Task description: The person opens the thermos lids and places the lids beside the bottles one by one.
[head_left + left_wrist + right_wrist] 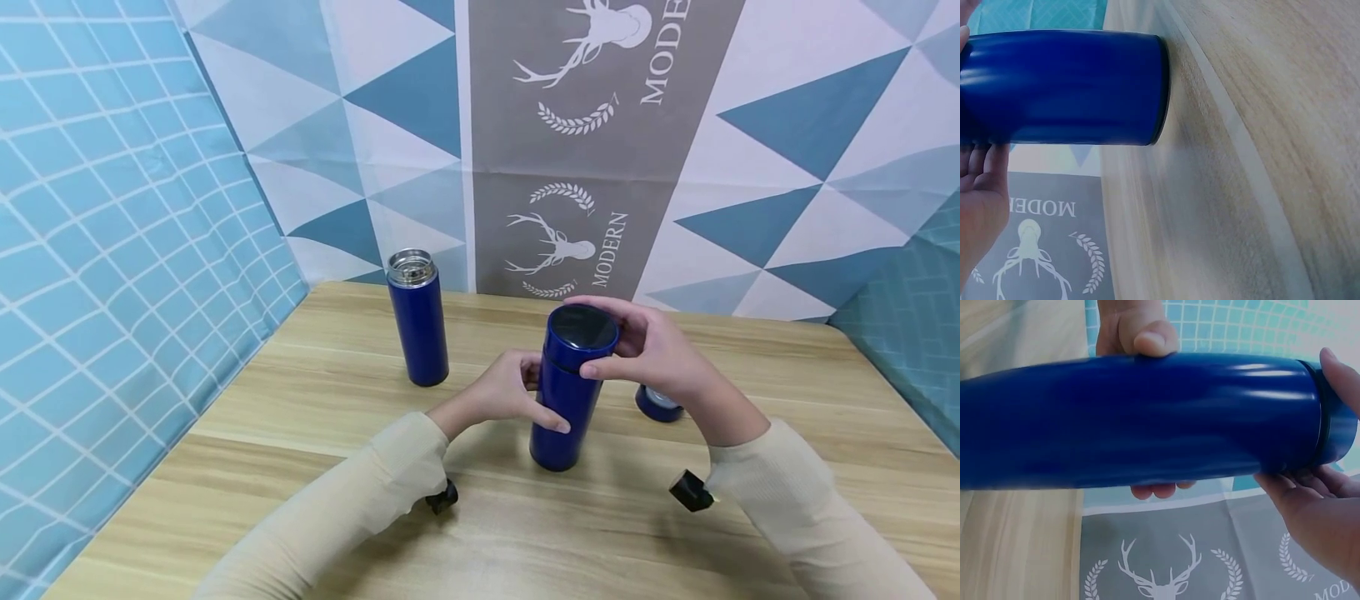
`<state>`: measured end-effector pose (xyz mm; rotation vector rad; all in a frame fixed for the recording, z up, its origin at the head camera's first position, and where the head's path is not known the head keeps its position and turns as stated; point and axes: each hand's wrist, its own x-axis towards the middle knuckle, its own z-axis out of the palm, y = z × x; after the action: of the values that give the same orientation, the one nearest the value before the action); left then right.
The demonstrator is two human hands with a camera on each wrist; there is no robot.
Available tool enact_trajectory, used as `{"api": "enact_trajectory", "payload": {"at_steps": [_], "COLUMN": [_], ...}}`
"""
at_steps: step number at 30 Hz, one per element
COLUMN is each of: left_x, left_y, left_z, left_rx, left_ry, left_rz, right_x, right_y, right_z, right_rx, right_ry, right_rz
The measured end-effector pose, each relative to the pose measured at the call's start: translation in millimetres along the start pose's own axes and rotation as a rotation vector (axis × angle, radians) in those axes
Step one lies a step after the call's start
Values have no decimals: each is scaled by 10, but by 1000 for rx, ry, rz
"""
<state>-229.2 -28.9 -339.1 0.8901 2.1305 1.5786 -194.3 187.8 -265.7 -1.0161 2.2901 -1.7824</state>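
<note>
A dark blue thermos (566, 408) stands almost upright in the head view, its base close over the table. My left hand (510, 387) grips the middle of its body, thumb on the near side and fingers behind. Around the blue lid (562, 343) with its glossy black top, my right hand (651, 346) holds with thumb and fingers on opposite sides. In the right wrist view, a thin dark line separates the lid (1340, 428) from the body (1147, 422). The left wrist view shows the thermos's black-edged base (1162, 90) above the wood.
Left of my hands, a second blue thermos (422, 329) stands without its lid, its steel mouth showing. A loose blue lid (658, 405) lies on the table behind my right wrist. The wooden table (525, 533) ends at a patterned cloth wall (405, 117); blue checked cloth (120, 225) hangs at left.
</note>
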Motion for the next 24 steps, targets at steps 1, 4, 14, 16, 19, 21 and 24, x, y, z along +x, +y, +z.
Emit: {"api": "enact_trajectory", "payload": {"at_steps": [1, 4, 14, 16, 19, 21, 24], "left_x": [1, -1, -23, -17, -5, -1, -2], "left_y": [1, 2, -15, -18, -22, -20, -16], "left_z": [1, 5, 20, 15, 8, 5, 2], "left_rx": [2, 2, 15, 13, 10, 10, 13], "left_ry": [1, 3, -2, 1, 2, 2, 4], "left_rz": [-1, -2, -15, -11, -2, 2, 5], "right_x": [5, 18, 29, 45, 68, 78, 86], "right_y": [0, -1, 51, 51, 45, 41, 38], "right_z": [-8, -27, -69, -81, -103, -118, -136], "right_rx": [-1, -2, 11, 2, -12, -18, -25], "right_ry": [-6, -23, -81, -89, -102, -111, -127], "right_rz": [0, 5, -6, -21, -32, -30, -18]}}
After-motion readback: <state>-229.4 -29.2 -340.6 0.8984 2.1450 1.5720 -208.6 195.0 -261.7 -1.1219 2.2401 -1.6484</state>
